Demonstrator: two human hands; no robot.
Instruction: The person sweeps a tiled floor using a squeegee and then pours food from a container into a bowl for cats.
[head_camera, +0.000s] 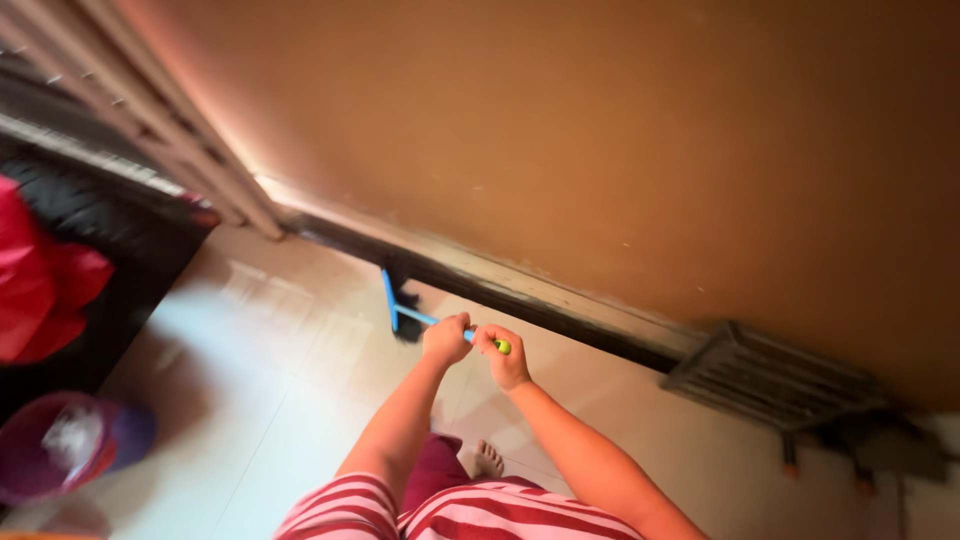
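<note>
Both fists are wrapped round the broom handle, left hand lower, right hand near its green end, steadying the head, which sits at eleven o'clock against the skirting on the floor.

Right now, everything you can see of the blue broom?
The blue broom has a thin light-blue handle with a yellow-green end cap, looks plastic, and a blue head with dark bristles. It slants down toward the dark baseboard, bristles on the pale tiled floor by the wall. The left hand and right hand both grip the handle's upper end.
</note>
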